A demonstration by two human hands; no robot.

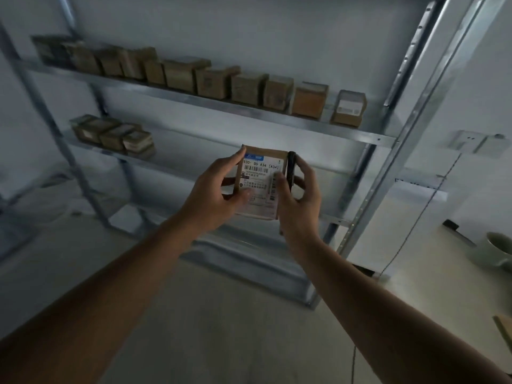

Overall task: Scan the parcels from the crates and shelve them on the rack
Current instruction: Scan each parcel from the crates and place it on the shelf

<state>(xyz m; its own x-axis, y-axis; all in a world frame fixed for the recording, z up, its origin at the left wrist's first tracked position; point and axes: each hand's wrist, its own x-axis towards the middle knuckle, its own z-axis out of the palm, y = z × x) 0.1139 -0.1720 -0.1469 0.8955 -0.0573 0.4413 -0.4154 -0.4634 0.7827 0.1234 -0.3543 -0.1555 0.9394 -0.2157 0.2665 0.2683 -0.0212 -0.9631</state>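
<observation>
A small brown cardboard parcel (261, 173) with a white shipping label is held up in front of the metal rack (249, 112). My left hand (213, 189) grips its left side, thumb across the label's lower part. My right hand (300, 198) holds the parcel's right edge and also a slim black scanner (291, 169) upright between its fingers and thumb. A long row of brown parcels (194, 79) fills the upper shelf. Several more parcels (113, 134) sit at the left end of the shelf below.
The rack's right upright (388, 167) runs diagonally beside my right hand. A wall socket (471, 144) with a hanging cable is on the right wall. A white counter with a pale bowl (498, 250) lies at the far right. White packets (127, 217) rest on a low shelf.
</observation>
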